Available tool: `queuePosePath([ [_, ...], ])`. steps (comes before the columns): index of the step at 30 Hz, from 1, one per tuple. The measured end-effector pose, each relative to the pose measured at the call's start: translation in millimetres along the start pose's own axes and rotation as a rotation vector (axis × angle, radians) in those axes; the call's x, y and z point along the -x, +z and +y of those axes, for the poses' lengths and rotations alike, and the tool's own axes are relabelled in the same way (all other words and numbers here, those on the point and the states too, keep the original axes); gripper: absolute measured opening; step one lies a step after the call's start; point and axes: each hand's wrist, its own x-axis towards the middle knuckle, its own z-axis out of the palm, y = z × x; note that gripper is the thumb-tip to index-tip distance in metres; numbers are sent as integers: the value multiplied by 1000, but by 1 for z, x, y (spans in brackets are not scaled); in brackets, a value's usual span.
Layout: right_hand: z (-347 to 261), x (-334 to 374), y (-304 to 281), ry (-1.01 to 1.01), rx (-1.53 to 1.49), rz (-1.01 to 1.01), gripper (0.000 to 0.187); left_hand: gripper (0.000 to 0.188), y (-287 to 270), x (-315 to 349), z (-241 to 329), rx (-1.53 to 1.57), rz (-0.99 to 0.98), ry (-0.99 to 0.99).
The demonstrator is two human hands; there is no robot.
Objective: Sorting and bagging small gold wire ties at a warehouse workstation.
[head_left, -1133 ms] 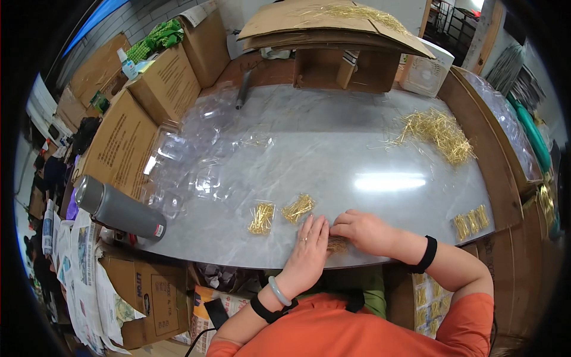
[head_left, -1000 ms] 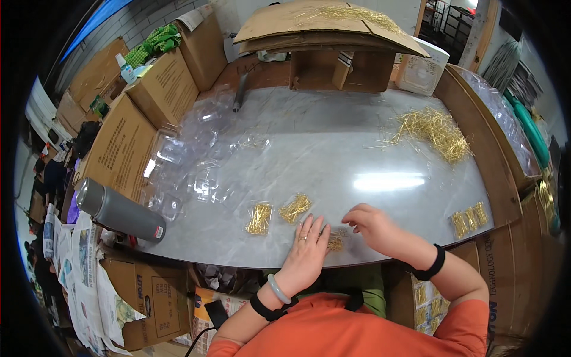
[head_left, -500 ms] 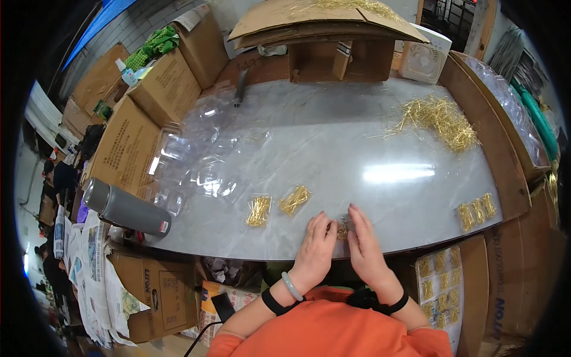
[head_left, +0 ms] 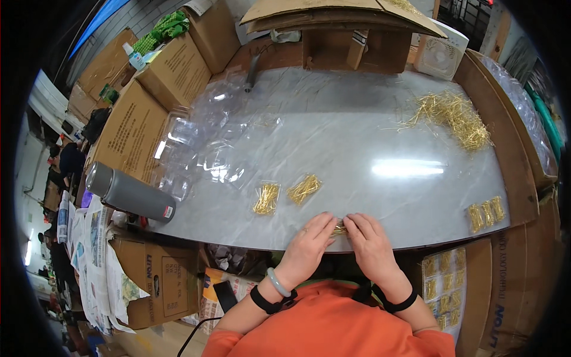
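Note:
At the table's near edge, my left hand [head_left: 308, 243] and my right hand [head_left: 371, 243] meet around a small bundle of gold pins [head_left: 339, 229]. The fingers of both hands are closed in on its two sides, and only a narrow part of the bundle shows between them. Just beyond my left hand lie two clear plastic packs of gold pins, one slanted [head_left: 304, 188] and one more upright [head_left: 266, 198]. Near the table's right edge, three small packs of gold pins [head_left: 486, 214] stand in a row.
A loose heap of gold pins [head_left: 455, 119] lies at the far right. Clear plastic trays [head_left: 220, 157] cover the left side, near a grey bottle [head_left: 131, 191]. Cardboard boxes [head_left: 131, 131] line the left edge. A white fan [head_left: 441, 55] stands behind. Below right hangs a sheet of filled packs [head_left: 445, 285].
My fingers have drawn closer together around the bundle, with the right fingers now bent inward. The whole view has shifted slightly, while the other things on the table stay in place.

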Motion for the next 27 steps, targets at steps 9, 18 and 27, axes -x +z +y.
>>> queuePosePath([
  [9, -13, -3, 3, 41, 47, 53, 43, 46, 20, 4, 6, -160, 112, 48],
  [18, 11, 4, -7, 85, 60, 100, 37, 41, -44, 5, -18, 862, 247, -896],
  [27, 10, 3, -8, 92, 15, 130, 36, 25, -37, -32, -38, 1049, 180, -1080],
])
